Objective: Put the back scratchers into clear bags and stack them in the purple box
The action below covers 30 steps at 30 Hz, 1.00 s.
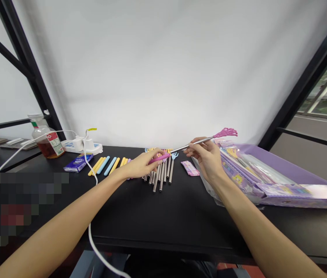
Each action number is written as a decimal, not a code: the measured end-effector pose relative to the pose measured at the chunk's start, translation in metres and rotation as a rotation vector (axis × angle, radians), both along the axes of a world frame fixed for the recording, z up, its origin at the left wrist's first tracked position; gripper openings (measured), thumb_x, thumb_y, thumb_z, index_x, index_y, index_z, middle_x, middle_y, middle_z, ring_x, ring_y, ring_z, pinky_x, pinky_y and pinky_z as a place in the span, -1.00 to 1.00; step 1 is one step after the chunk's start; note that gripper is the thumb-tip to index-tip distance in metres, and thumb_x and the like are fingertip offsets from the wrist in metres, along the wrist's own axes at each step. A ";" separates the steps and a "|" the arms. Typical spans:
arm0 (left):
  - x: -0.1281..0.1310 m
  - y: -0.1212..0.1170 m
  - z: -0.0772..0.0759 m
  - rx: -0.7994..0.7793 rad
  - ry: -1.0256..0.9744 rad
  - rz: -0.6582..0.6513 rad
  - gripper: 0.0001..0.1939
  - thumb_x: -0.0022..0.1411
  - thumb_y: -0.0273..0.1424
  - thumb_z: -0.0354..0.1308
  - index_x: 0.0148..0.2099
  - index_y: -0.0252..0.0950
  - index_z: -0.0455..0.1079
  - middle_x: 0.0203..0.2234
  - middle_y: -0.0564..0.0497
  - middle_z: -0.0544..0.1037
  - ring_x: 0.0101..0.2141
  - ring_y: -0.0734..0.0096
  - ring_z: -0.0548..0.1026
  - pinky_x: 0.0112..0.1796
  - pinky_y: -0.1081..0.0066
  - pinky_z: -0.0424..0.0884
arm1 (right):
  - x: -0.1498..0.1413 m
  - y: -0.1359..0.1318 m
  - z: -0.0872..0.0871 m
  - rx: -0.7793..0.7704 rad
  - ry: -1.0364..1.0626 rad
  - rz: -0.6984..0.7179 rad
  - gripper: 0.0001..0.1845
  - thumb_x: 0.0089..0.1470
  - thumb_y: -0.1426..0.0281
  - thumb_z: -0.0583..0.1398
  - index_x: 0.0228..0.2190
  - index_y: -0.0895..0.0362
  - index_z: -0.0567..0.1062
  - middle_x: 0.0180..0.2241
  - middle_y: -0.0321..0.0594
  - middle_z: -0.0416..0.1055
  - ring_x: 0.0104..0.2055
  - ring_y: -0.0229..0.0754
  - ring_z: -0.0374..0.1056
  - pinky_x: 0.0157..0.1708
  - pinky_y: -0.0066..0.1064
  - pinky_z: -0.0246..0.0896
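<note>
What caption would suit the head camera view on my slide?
Left hand and right hand hold a pink back scratcher over metal tubes on a black table.

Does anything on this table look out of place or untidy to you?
Yes: the white power cable looks out of place. It runs from the power strip across the black tabletop, passes under the left arm near the left hand, and hangs loose over the front edge.

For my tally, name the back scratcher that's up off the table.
The pink one in the left hand and right hand, alone raised; the others lie flat on the table.
</note>
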<state>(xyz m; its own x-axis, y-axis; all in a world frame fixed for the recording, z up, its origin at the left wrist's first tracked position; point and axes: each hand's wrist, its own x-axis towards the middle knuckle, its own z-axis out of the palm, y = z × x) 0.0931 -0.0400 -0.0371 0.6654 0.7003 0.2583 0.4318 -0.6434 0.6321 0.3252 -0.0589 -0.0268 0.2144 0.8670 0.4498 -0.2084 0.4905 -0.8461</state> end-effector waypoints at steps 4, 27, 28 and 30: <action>0.000 0.001 -0.002 0.046 -0.003 0.003 -0.62 0.45 -0.18 -0.13 0.20 -0.20 0.20 -0.48 0.08 0.49 -0.44 0.41 0.49 -0.37 0.44 0.35 | 0.001 0.001 -0.001 -0.010 -0.042 0.045 -0.73 -0.22 0.33 0.44 -0.45 0.12 0.51 -0.54 -0.34 0.46 -0.47 -0.25 0.49 -0.47 -0.49 0.36; 0.008 0.001 -0.015 0.543 0.013 0.046 -0.62 0.47 -0.21 -0.09 0.16 -0.18 0.41 -0.13 -0.05 0.63 -0.21 0.32 0.58 -0.20 0.40 0.40 | -0.019 -0.011 -0.015 -0.037 -0.356 0.274 -0.63 -0.17 0.13 0.45 -0.45 0.15 0.55 -0.60 -0.32 0.44 -0.60 -0.29 0.31 -0.55 -0.42 0.23; 0.009 0.000 -0.013 0.546 0.038 0.061 -0.62 0.47 -0.20 -0.10 0.16 -0.18 0.41 -0.16 -0.04 0.63 -0.24 0.32 0.58 -0.23 0.41 0.39 | -0.019 -0.009 -0.015 -0.061 -0.342 0.276 -0.62 -0.17 0.13 0.45 -0.42 0.15 0.56 -0.60 -0.33 0.43 -0.61 -0.29 0.31 -0.56 -0.43 0.22; 0.010 -0.001 -0.009 0.556 0.081 0.101 -0.62 0.47 -0.19 -0.11 0.14 -0.18 0.40 -0.20 -0.03 0.63 -0.28 0.33 0.57 -0.28 0.43 0.35 | -0.016 -0.005 -0.013 -0.125 -0.273 0.275 -0.59 -0.20 0.16 0.47 -0.36 0.15 0.56 -0.61 -0.36 0.41 -0.61 -0.32 0.29 -0.59 -0.46 0.20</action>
